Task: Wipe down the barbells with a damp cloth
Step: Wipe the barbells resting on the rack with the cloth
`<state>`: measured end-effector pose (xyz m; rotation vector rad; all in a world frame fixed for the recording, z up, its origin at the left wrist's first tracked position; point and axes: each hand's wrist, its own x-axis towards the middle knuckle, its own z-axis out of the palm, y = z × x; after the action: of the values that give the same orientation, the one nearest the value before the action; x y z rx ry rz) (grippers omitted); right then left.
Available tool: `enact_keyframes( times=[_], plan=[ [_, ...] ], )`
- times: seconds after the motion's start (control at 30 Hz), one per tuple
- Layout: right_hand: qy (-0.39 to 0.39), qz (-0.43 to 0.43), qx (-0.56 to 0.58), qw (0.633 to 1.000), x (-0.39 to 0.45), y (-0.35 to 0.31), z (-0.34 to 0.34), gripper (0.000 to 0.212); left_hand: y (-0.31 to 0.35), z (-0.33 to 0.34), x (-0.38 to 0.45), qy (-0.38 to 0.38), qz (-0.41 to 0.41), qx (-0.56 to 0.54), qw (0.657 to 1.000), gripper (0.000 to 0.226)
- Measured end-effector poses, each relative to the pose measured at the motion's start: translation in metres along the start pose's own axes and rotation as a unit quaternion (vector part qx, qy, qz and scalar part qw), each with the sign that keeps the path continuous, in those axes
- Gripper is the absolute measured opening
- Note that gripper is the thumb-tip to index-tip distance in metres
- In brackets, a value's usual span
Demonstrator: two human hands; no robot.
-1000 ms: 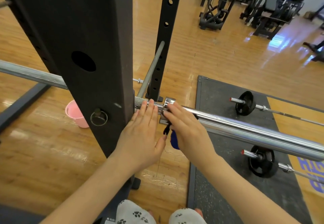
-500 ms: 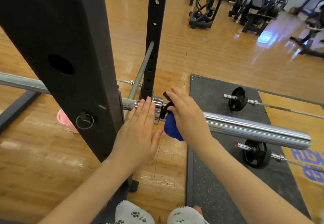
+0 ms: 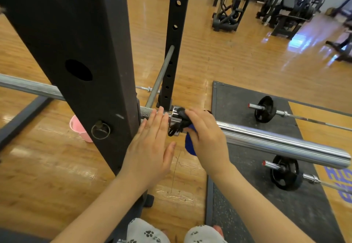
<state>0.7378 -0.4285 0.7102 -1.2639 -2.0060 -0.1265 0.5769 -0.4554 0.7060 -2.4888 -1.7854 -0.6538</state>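
Observation:
A chrome barbell (image 3: 282,143) lies across a black rack, its thick sleeve running right and its thin shaft showing again left of the near upright. My right hand (image 3: 207,140) grips a blue and black cloth (image 3: 187,143) against the sleeve's inner collar. My left hand (image 3: 150,143) is flat with fingers straight, its fingertips touching the knurled shaft just left of the collar. Most of the cloth is hidden under my right hand.
The black rack upright (image 3: 85,71) stands close on the left, with a second holed upright (image 3: 175,33) behind. A pink bucket (image 3: 79,129) sits on the wood floor. Two small barbells with black plates (image 3: 265,109) (image 3: 285,174) lie on the dark mat (image 3: 238,100). Gym machines (image 3: 285,6) fill the back.
The view shifted slightly. My right hand slid the cloth a little left onto the collar; more black cloth shows over it. My left hand stays flat at the shaft.

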Motion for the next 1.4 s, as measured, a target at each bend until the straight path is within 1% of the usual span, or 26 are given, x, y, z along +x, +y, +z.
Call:
enact_keyframes(
  times=[0.07, 0.2, 0.27, 0.37, 0.43, 0.5, 0.57, 0.67, 0.77, 0.83, 0.87, 0.93, 1.0, 1.07, 1.1, 1.13, 1.17, 1.2, 1.23, 1.3, 1.4],
  plan=[
    [-0.009, -0.034, -0.016, 0.999, -0.007, 0.006, 0.005, 0.038, 0.001, 0.001, -0.001, 0.003, 0.007, 0.000, 1.000, 0.062],
    [-0.043, -0.046, -0.076, 0.995, -0.023, 0.023, -0.005, 0.039, -0.001, 0.005, -0.004, 0.003, 0.009, 0.002, 1.000, 0.062],
    [-0.030, -0.011, -0.087, 0.996, -0.032, 0.034, -0.019, 0.040, -0.003, 0.006, -0.005, 0.006, 0.010, 0.003, 1.000, 0.062],
    [0.019, 0.071, -0.086, 0.994, -0.043, 0.046, -0.041, 0.043, -0.003, 0.007, -0.005, 0.011, 0.007, 0.002, 1.000, 0.061],
    [0.040, 0.096, -0.078, 0.991, -0.038, 0.040, -0.040, 0.043, 0.000, 0.009, -0.003, 0.009, 0.010, 0.003, 1.000, 0.062],
    [0.025, 0.074, -0.069, 0.995, -0.023, 0.026, -0.029, 0.040, 0.005, 0.012, -0.001, 0.005, 0.012, 0.008, 1.000, 0.064],
    [-0.012, 0.036, -0.077, 0.996, -0.015, 0.017, -0.016, 0.040, 0.010, 0.014, 0.000, 0.001, 0.006, 0.012, 1.000, 0.066],
    [-0.044, -0.010, -0.107, 0.993, -0.025, 0.027, -0.019, 0.039, 0.011, 0.014, -0.004, -0.004, -0.010, 0.038, 0.999, 0.067],
    [-0.045, -0.006, -0.090, 0.995, -0.033, 0.046, -0.042, 0.042, 0.005, 0.014, -0.009, -0.014, -0.051, 0.074, 0.996, 0.070],
    [-0.053, 0.014, -0.064, 0.996, -0.019, 0.050, -0.055, 0.043, 0.003, 0.015, -0.010, -0.021, -0.069, 0.089, 0.993, 0.073],
    [-0.058, 0.010, -0.053, 0.997, -0.005, 0.048, -0.059, 0.042, 0.004, 0.016, -0.010, -0.023, -0.075, 0.094, 0.993, 0.074],
    [-0.081, -0.045, -0.032, 0.995, 0.032, 0.038, -0.061, 0.040, 0.006, 0.017, -0.009, -0.024, -0.087, 0.095, 0.991, 0.076],
    [-0.112, -0.141, -0.007, 0.984, 0.072, 0.026, -0.054, 0.036, 0.009, 0.017, -0.008, -0.025, -0.099, 0.091, 0.991, 0.075],
    [-0.148, -0.239, 0.002, 0.960, 0.100, 0.015, -0.039, 0.033, 0.010, 0.016, -0.009, -0.026, -0.112, 0.089, 0.989, 0.075],
    [-0.175, -0.274, 0.003, 0.946, 0.106, 0.013, -0.031, 0.034, 0.011, 0.015, -0.009, -0.024, -0.119, 0.088, 0.989, 0.074],
    [-0.202, -0.294, 0.006, 0.934, 0.105, 0.013, -0.023, 0.040, 0.012, 0.014, -0.009, -0.023, -0.126, 0.086, 0.988, 0.073],
    [-0.229, -0.301, 0.010, 0.926, 0.099, 0.016, -0.017, 0.046, 0.013, 0.014, -0.010, -0.023, -0.132, 0.084, 0.987, 0.073],
    [-0.247, -0.301, 0.020, 0.921, 0.091, 0.020, -0.012, 0.046, 0.014, 0.014, -0.010, -0.024, -0.138, 0.083, 0.987, 0.072],
    [-0.255, -0.301, 0.030, 0.919, 0.082, 0.024, -0.010, 0.041, 0.015, 0.015, -0.010, -0.025, -0.144, 0.083, 0.986, 0.071],
    [-0.253, -0.304, 0.038, 0.918, 0.066, 0.030, -0.007, 0.034, 0.017, 0.015, -0.010, -0.023, -0.155, 0.079, 0.984, 0.069],
    [-0.236, -0.293, 0.041, 0.925, 0.054, 0.036, -0.009, 0.048, 0.019, 0.016, -0.008, -0.026, -0.162, 0.086, 0.983, 0.067]
  ],
)
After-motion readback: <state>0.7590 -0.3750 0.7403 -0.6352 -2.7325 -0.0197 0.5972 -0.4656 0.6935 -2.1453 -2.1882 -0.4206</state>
